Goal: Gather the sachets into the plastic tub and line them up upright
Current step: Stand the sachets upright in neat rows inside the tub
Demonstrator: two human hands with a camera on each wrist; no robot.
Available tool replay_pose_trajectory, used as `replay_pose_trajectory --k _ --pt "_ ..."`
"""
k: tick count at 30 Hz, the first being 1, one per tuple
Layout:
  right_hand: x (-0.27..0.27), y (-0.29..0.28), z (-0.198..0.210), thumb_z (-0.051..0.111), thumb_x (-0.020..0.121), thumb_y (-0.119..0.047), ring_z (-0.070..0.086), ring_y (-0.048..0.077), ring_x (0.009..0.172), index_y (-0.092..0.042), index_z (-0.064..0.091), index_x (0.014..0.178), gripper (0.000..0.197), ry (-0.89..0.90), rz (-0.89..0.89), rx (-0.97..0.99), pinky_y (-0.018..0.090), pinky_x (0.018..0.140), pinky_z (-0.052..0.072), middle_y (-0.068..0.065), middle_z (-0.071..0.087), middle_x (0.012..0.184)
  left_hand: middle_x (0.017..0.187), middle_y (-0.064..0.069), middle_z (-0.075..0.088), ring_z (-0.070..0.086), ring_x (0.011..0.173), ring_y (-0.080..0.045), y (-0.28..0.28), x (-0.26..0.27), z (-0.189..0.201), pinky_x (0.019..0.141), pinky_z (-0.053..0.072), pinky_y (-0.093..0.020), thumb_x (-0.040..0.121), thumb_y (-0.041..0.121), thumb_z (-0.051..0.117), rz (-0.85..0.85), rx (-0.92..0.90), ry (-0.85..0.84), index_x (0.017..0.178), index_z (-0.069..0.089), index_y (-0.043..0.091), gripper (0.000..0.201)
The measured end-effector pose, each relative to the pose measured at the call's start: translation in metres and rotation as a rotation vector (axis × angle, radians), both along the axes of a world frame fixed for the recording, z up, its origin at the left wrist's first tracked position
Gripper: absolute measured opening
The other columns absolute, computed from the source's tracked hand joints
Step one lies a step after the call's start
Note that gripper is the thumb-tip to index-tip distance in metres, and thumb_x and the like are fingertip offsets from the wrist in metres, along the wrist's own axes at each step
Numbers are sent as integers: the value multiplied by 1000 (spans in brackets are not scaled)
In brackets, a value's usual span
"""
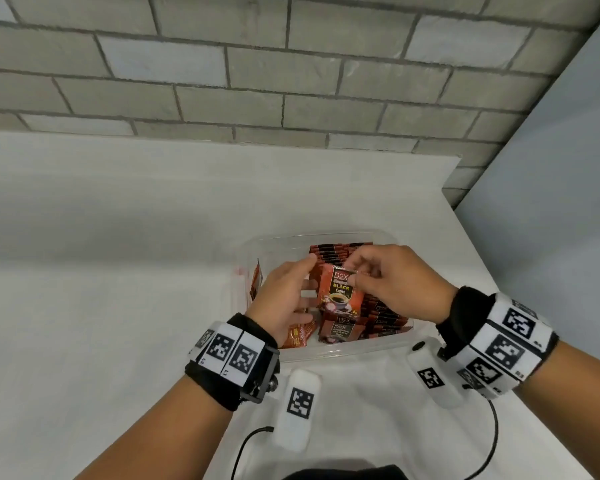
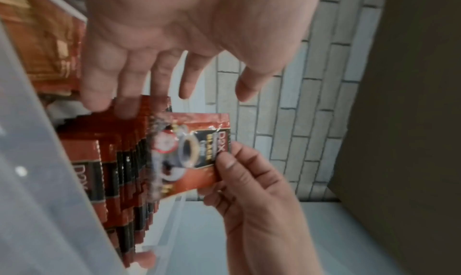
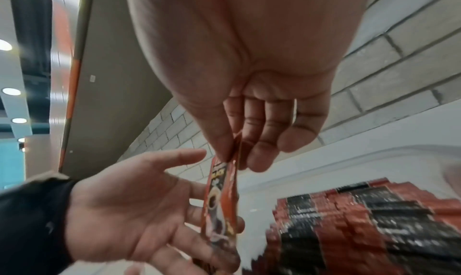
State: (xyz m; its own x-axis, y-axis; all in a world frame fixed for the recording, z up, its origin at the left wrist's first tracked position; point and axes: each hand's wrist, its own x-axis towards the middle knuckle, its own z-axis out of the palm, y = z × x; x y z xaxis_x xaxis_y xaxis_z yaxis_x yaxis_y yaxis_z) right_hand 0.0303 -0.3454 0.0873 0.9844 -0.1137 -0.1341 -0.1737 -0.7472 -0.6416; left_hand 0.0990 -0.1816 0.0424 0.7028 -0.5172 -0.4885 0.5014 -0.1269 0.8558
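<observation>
A clear plastic tub (image 1: 326, 351) stands on the white table. A row of upright red-and-black sachets (image 1: 383, 317) fills its right side. My right hand (image 1: 352, 273) pinches one sachet (image 1: 340, 292) by its top edge and holds it upright above the tub, print toward me. My left hand (image 1: 291, 292) is flat with spread fingers just left of that sachet, its fingertips behind it. In the left wrist view the straight fingers (image 2: 124, 94) reach the top of the sachet row (image 2: 119, 171). The right wrist view shows thumb and forefinger (image 3: 224, 141) clamping the sachet (image 3: 222, 200).
A loose sachet (image 1: 297, 336) lies flat in the tub under my left wrist. Another one (image 1: 255, 282) leans at the tub's left wall. A grey brick wall (image 1: 291, 81) closes the back. The table edge (image 1: 492, 258) runs along the right.
</observation>
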Motion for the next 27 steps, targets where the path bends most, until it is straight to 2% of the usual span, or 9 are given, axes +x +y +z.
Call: replay_pose_trajectory --k 3,6,8,13,18,20,22,25,27 --pt "-7 3 -11 64 89 -18 60 8 71 -26 60 85 10 65 36 -20 19 68 47 -7 65 78 115 -8 54 58 106 -33 -5 2 -2 96 45 -50 95 53 45 7 45 137 120 48 21 41" --pt "-10 8 -18 63 89 -16 64 10 72 -25 60 84 11 136 118 -56 24 70 52 -3 68 78 108 -9 53 58 108 -38 -9 2 -2 99 42 -54 96 50 42 -5 39 215 103 52 22 31" --pt "-11 9 -19 62 90 -15 64 9 68 -23 62 87 8 153 150 -66 24 67 52 -2 70 77 106 -9 51 58 110 -41 -11 2 -3 101 40 -58 97 50 42 -17 27 247 101 52 22 30" --pt "-11 14 -24 60 89 -17 62 10 71 -21 63 88 5 177 214 -245 24 66 49 -6 68 80 98 -6 54 62 98 -38 -12 0 -4 88 44 -47 98 49 39 -80 35 262 92 53 26 27" --pt "-6 16 -36 62 86 -18 54 12 77 -18 63 82 5 233 234 -435 15 55 32 -7 55 82 80 -6 69 64 78 -29 -18 -2 -5 80 49 -42 97 50 42 -105 71 252 91 61 22 34" --pt "-4 18 -39 62 86 -18 54 14 76 -21 57 76 12 254 241 -485 16 54 31 -6 53 82 85 -7 69 65 78 -27 -22 -3 -5 77 52 -39 97 50 42 -107 77 260 94 62 22 35" --pt "-2 19 -41 60 86 -15 55 16 76 -21 54 75 14 255 247 -520 19 55 34 -4 54 82 86 -7 68 66 84 -28 -24 -5 -5 83 52 -42 97 48 42 -94 71 264 93 62 23 32" --pt "-1 19 -40 59 85 -13 57 17 79 -19 57 83 7 239 235 -510 23 63 42 -2 59 89 86 -7 71 67 88 -27 -25 -6 -10 79 54 -42 98 46 44 -76 53 268 95 63 23 30" --pt "-3 18 -40 59 85 -12 57 15 78 -19 59 87 7 219 230 -496 21 61 40 -3 61 91 84 -5 72 68 86 -25 -25 -7 -11 75 55 -41 98 46 44 -68 33 270 98 64 22 31"
